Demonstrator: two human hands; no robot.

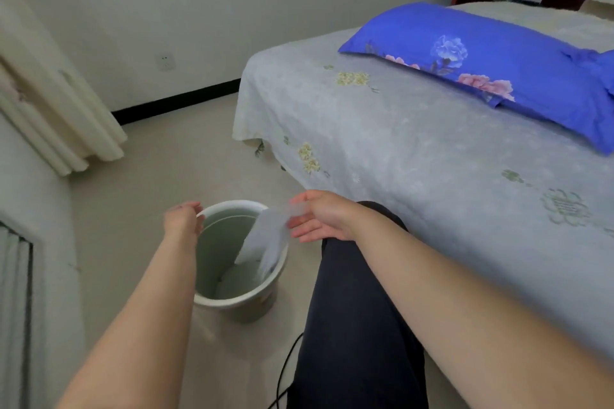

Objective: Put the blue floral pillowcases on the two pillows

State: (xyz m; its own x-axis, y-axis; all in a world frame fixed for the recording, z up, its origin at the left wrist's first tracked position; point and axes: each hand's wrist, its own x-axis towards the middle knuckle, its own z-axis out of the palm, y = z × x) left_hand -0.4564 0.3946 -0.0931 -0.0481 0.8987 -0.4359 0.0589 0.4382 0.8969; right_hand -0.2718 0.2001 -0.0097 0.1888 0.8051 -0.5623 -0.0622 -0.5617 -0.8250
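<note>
Nearest: both forearms stretched out over the bin, a dark trouser leg (358, 309) beneath them. Bed (415, 149) on the right: one pillow (481, 66) already in its blue floral case; a second blue piece (608, 71) shows at the frame edge, too cropped to judge. Task looks at least half done. White bin (232, 300) on the floor holds a pale sheet, maybe paper (265, 242), leaning on its wall. Right hand (319, 219): fingers straight, gripping nothing, right by the sheet's top. Left hand (182, 219) is at the rim; its grip is hidden.
</note>
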